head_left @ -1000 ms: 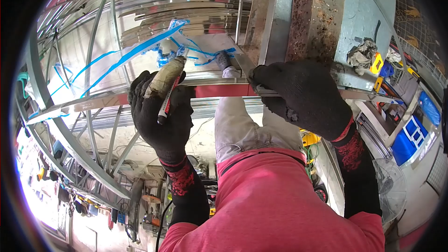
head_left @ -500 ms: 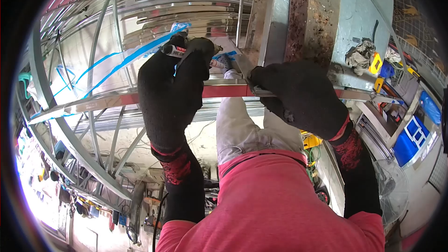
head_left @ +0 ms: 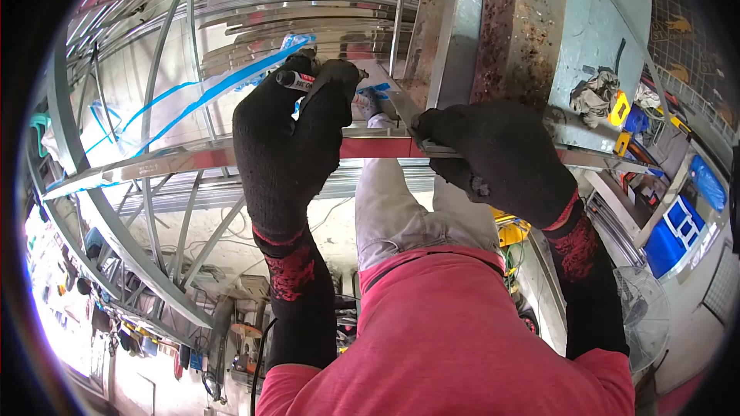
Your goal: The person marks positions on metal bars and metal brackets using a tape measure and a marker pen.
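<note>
My left hand (head_left: 289, 135), in a black knit glove, is closed around a marker pen (head_left: 294, 80) with a white and red label. Its writing end is hard to make out behind the fingers. Below that hand runs a long shiny metal bar (head_left: 376, 147), level across the view. On the bar's right half my right hand (head_left: 497, 156), gloved alike, is closed with thumb and fingers pinching a metal square (head_left: 402, 110). The square's thin blade reaches up and left from the bar; the rest is hidden under the glove.
Grey metal trusses (head_left: 123, 239) stand at left, and long metal profiles (head_left: 308, 0) lie at the top. A rusty steel beam (head_left: 532, 23) extends away beside a pale blue sheet (head_left: 590, 38). At right are a crumpled cloth (head_left: 593, 96), a blue box (head_left: 674, 235) and a fan (head_left: 640, 308).
My left hand has shifted slightly right and down with the marker pen, which has turned a little in the fingers. My right hand stays almost in place on the bar.
</note>
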The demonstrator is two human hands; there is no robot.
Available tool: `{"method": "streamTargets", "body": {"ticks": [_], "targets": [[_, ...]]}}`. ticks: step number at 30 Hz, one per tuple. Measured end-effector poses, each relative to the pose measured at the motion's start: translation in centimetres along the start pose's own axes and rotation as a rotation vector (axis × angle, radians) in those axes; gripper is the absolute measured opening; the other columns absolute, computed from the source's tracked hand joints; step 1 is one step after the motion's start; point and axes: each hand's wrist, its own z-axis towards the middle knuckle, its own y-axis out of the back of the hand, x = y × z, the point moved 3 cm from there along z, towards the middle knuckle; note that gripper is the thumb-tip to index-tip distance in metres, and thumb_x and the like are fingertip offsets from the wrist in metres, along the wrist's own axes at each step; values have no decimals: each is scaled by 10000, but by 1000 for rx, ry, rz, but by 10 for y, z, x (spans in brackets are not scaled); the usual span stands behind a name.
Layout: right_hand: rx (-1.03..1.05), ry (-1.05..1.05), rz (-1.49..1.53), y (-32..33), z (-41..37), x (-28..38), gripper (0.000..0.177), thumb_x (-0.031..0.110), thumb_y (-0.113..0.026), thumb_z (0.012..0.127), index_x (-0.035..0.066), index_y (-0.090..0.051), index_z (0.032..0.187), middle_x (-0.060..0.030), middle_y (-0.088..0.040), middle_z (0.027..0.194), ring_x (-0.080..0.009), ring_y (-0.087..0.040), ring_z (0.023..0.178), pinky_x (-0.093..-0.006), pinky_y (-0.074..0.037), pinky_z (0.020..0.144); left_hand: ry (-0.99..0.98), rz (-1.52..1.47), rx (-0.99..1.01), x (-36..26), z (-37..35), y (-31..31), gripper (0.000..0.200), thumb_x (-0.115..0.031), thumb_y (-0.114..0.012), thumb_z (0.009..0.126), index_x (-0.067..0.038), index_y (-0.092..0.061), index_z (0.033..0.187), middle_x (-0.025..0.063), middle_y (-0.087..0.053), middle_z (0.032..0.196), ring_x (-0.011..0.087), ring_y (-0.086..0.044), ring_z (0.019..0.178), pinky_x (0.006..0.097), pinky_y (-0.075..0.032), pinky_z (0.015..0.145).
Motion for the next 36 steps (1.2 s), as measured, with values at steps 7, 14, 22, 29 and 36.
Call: {"method": "streamTargets", "body": {"ticks": [7, 14, 22, 29, 36], "targets": [[21, -39, 16, -2, -2, -2, 286, 209, -852, 844, 161, -731, 1098, -110, -764, 875, -352, -775, 827, -492, -613, 723, -76, 100, -16, 1, 1, 0, 173, -180, -746, 1023, -38, -813, 1096, 58, -730, 756, 101, -680, 667, 304, -518, 610], [58, -39, 22, 0, 0, -2, 306, 202, -861, 845, 155, -739, 1122, -98, -792, 959, -341, -789, 885, -483, -625, 759, -36, 63, -1, -2, 1, 0, 182, -184, -747, 1022, -37, -811, 1108, 49, -741, 757, 100, -687, 663, 304, -517, 593], [39, -35, 25, -1, -1, -2, 319, 209, -862, 842, 155, -742, 1133, -94, -795, 967, -337, -791, 885, -483, -625, 769, -108, 7, 0, 0, 2, -4, 143, -133, -737, 1025, -23, -806, 1085, 45, -741, 776, 80, -665, 692, 281, -508, 623], [11, -14, -18, -2, -1, -2, 301, 223, -839, 856, 187, -749, 1140, -91, -784, 923, -335, -783, 838, -483, -620, 718, -68, 93, 132, -10, 8, -4, 164, -145, -736, 1030, -10, -807, 1090, 57, -756, 801, 73, -660, 706, 285, -506, 631], [0, -18, -15, -3, -2, -3, 311, 230, -833, 864, 194, -759, 1164, -75, -795, 944, -333, -786, 849, -480, -622, 728, 49, 117, 151, -7, 13, -18, 276, -280, -755, 1047, -9, -809, 1037, 82, -749, 730, 86, -672, 659, 309, -514, 623]]}}
